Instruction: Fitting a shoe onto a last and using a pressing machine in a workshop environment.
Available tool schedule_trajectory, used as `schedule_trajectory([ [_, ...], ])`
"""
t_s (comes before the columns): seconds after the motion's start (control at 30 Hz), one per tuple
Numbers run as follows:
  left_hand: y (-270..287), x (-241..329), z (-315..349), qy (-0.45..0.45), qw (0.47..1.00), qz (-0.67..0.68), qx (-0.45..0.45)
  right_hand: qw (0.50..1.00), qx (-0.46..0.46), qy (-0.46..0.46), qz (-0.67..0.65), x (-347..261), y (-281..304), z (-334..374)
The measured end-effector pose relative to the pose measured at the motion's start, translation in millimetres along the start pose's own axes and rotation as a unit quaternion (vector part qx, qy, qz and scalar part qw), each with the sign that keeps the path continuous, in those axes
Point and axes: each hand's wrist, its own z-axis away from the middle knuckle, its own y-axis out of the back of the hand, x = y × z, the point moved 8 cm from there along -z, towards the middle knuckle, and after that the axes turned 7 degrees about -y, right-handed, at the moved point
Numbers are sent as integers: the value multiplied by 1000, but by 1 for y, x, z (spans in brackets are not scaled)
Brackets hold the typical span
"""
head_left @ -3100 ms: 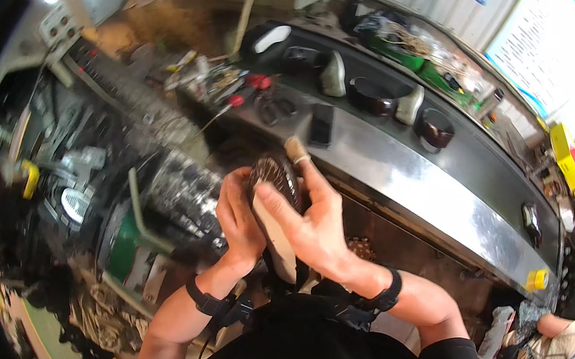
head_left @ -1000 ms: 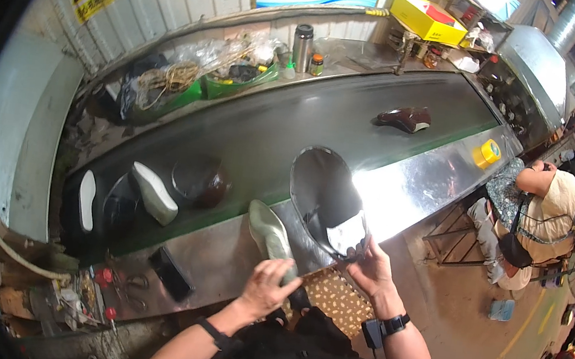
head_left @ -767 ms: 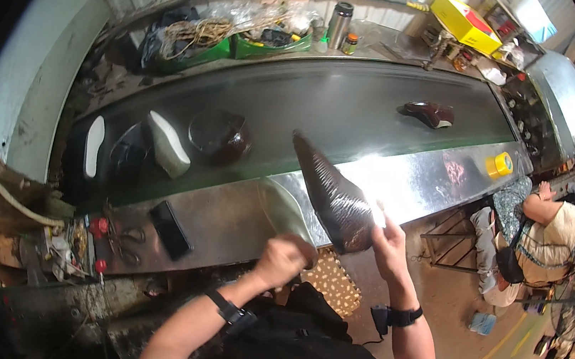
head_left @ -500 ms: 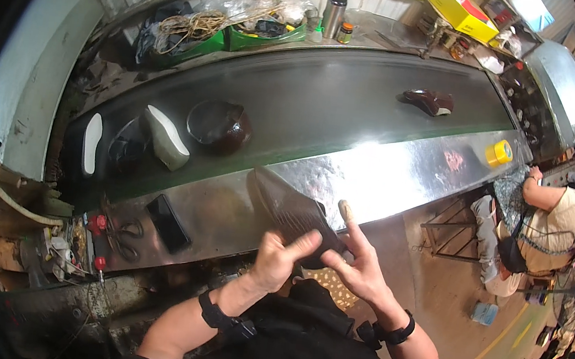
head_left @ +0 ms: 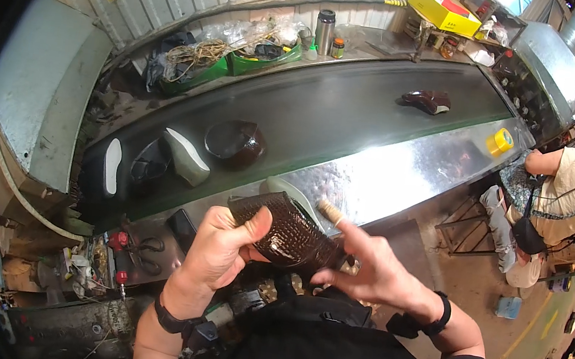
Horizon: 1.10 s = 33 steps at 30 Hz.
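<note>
Above the bench's near edge, both my hands hold a dark brown shoe upper with a glossy, scale-like texture. My left hand is closed around its left side, the thumb on top. My right hand has its thumb against the right end, and a tan covering wraps its outstretched index fingertip. Just behind the upper shows a smooth grey-green form, partly hidden; whether it touches the upper I cannot tell. A dark phone lies left of my left hand.
A dark belt carries a white sole, a grey-green wedge sole and brown uppers. Scissors lie on the metal ledge, a yellow tape roll at its right. A person sits at right.
The upper has turned, so its glossy textured side shows, and its left end has come nearer me. My left hand has shifted left along it. The grey-green form now shows behind it.
</note>
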Motion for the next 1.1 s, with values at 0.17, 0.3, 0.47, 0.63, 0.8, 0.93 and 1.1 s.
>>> schedule_trajectory([
  [0.17,8,-7,-5,-16,998,61,-8,981,45,157,-105,8,3,-16],
  [0.3,3,-21,-17,-48,970,218,95,951,126,227,-165,0,-7,-33],
  [0.47,6,9,-11,-258,935,-21,244,977,118,162,-78,-17,-29,-37],
  [0.63,-1,9,-33,-445,839,-235,209,900,30,72,-428,10,-25,-58],
  [0.8,47,-65,-53,-286,920,-86,252,878,92,3,-471,29,-5,-60],
  [0.93,92,-116,-88,39,927,321,188,990,86,20,109,63,-7,-37],
  [1.1,167,-191,-121,169,974,89,119,912,140,173,344,167,-77,6],
])
